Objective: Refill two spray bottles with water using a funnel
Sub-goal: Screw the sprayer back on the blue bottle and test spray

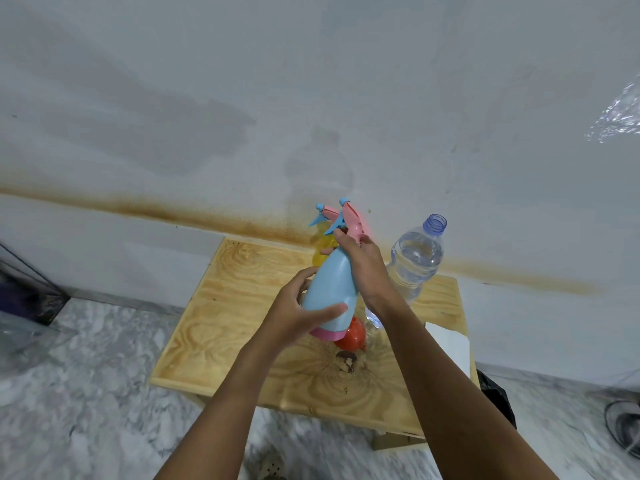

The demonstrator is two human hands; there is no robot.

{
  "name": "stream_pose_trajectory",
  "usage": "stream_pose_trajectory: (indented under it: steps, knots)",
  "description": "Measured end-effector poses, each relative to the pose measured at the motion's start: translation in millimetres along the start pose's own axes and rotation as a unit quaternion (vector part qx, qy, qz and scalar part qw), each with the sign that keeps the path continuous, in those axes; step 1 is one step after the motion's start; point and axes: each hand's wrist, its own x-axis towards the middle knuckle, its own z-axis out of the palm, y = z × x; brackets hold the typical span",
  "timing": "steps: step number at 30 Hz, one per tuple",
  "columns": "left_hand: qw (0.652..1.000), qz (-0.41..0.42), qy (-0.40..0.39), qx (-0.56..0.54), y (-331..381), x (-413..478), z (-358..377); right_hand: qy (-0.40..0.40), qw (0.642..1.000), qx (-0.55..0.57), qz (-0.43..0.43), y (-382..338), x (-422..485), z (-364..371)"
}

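A light blue spray bottle [332,285] with a pink base and pink spray head is held tilted above the wooden table [221,306]. My left hand [298,310] grips its lower body. My right hand [363,261] wraps the neck just under the pink head. Behind it stands a yellow spray bottle [322,252], mostly hidden. An orange funnel [351,336] lies on the table under the blue bottle's base. A clear water bottle [414,261], cap off and holding water, stands to the right.
A white sheet or box [450,344] sits at the table's right edge, with a black object [498,400] below it. A stained white wall rises right behind the table. The floor is grey marble; a dark item [31,292] lies far left.
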Motion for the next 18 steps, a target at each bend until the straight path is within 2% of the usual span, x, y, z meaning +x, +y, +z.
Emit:
stream_pose_trajectory:
  steps: [4, 7, 11, 18]
  knots:
    - [0.999, -0.023, -0.04, -0.028, 2.9, -1.7, -1.0, -0.081, 0.994, 0.072, 0.016, 9.4, -2.5, -6.9]
    - [0.997, -0.031, -0.051, -0.046, -1.1, -4.9, -1.9, -0.103, 0.994, 0.026, 0.017, 17.7, -1.4, -7.7]
    - [0.998, -0.042, -0.037, -0.026, -8.2, -6.1, -5.9, -0.094, 0.994, -0.063, 0.008, 26.2, 3.0, -2.6]
    - [0.995, -0.036, -0.088, 0.019, -20.8, 3.5, -29.6, -0.046, 0.998, -0.04, 0.032, 42.7, 10.3, 18.9]
